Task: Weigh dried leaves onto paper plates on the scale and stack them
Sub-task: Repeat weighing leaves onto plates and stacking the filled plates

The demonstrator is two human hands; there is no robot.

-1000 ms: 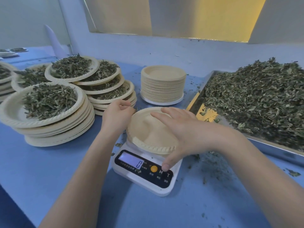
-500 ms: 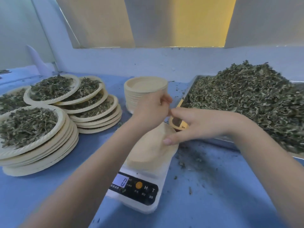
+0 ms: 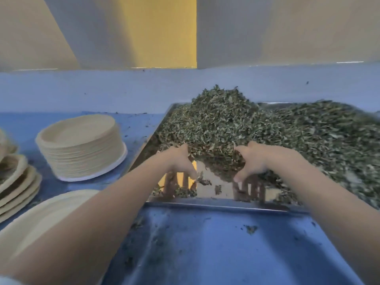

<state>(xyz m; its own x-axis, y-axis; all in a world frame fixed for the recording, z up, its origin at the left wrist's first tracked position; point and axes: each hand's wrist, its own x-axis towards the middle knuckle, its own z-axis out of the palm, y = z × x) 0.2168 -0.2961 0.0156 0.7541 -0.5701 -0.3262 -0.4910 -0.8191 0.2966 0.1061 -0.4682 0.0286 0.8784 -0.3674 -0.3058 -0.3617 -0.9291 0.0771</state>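
A metal tray (image 3: 216, 203) at the right holds a big heap of dried leaves (image 3: 298, 140). Both my hands are inside its near left corner. My left hand (image 3: 181, 161) and my right hand (image 3: 254, 161) face each other, cupped around a clump of leaves, thumbs low and fingertips dug into the heap. The shiny tray bottom mirrors my fingers. An empty paper plate (image 3: 47, 214) lies at the lower left, partly under my left forearm. The scale beneath it is hidden.
A tall stack of empty paper plates (image 3: 82, 149) stands left of the tray. Stacked plates (image 3: 16, 182) show at the left edge. Leaf crumbs (image 3: 250, 229) dot the blue table (image 3: 216, 254). A pale wall runs behind.
My hands have left the plate on the scale and moved right into the tray, where they now cup leaves. The view has swung right, so the scale's display is out of sight.
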